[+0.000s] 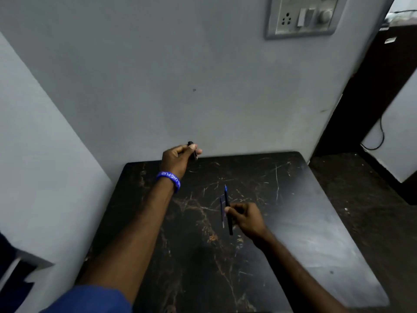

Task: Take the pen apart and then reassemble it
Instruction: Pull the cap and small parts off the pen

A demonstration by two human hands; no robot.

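My left hand [178, 158], with a blue wristband, is raised near the far edge of the table and is closed on a short dark pen piece [193, 152], likely the cap. My right hand [247, 216] hovers over the middle of the table, closed on the long dark pen barrel [228, 208], which points away from me with its blue tip up. A thin blue refill [222, 212] runs alongside the barrel, just to its left; whether the fingers also hold it is unclear. The two hands are well apart.
A dark marble-patterned table [282, 199] stands against a grey wall, in a corner at the left. A switch and socket panel [302, 16] is high on the wall. Dark furniture and a cable [379, 141] lie to the right.
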